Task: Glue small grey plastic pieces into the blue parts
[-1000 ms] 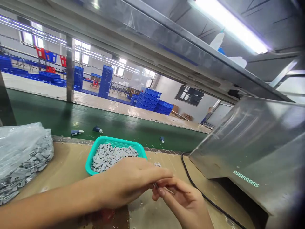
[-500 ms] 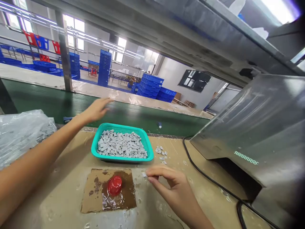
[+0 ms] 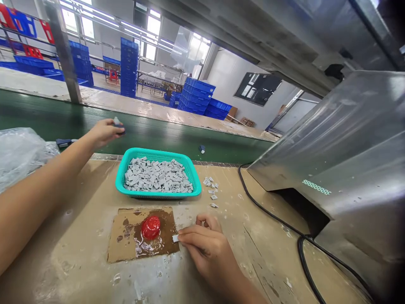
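Tan worktop (image 3: 79, 253), wet-spotted; green conveyor belt (image 3: 164, 133) behind; blue crates (image 3: 194, 98) stacked far, windows (image 3: 153, 31) beyond. Left hand (image 3: 104, 133): gripping dark-blue part (image 3: 119, 127), above belt, left. Right hand (image 3: 209, 245): pinching grey plastic piece (image 3: 175, 238), near, at right edge of cardboard sheet (image 3: 122, 249).
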`<action>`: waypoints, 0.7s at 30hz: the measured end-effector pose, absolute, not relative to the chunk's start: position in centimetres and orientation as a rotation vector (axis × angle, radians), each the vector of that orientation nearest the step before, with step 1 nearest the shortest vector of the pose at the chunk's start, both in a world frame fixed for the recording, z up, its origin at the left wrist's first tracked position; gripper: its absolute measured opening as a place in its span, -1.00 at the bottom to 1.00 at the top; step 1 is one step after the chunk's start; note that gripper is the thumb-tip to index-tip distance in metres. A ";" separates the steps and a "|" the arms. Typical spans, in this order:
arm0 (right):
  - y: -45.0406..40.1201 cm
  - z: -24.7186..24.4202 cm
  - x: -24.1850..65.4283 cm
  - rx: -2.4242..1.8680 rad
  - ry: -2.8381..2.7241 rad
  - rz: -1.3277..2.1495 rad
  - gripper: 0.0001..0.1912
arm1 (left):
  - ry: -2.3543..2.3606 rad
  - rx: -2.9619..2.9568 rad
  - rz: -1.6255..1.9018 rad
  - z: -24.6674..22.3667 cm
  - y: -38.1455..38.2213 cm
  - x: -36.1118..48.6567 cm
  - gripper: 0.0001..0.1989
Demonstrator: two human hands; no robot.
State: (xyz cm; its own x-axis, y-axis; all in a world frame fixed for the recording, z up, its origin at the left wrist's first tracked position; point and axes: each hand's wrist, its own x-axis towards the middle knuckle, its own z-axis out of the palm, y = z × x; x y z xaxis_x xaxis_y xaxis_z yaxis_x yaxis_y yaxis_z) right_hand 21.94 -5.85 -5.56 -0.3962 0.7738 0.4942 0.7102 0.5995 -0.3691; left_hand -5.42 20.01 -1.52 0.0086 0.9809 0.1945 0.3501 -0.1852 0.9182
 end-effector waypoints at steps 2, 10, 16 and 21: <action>-6.0 -5.5 21.9 -1.168 -2.183 0.092 -0.76 | 1.260 1.502 1.269 0.4 18.6 -3.6 -0.85; -6.9 -5.3 21.7 -1.210 -2.201 -0.005 -0.78 | 0.575 0.983 1.322 6.0 8.0 2.6 -0.82; -7.8 -5.5 21.1 -1.253 -2.185 0.000 -0.79 | 0.563 1.374 0.853 4.1 4.2 4.5 -0.69; -7.9 -5.5 21.2 -1.233 -2.180 0.044 -0.81 | 0.565 1.452 0.823 3.5 3.8 5.0 -0.72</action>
State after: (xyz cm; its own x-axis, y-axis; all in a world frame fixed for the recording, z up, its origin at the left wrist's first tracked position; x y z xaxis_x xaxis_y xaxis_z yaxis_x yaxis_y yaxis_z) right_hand 21.21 -7.91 -5.54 -0.3673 0.7831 0.5018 0.7622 0.5626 -0.3202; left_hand 4.98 3.84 3.54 0.6179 0.7731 0.1432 -0.1439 -0.0679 0.9873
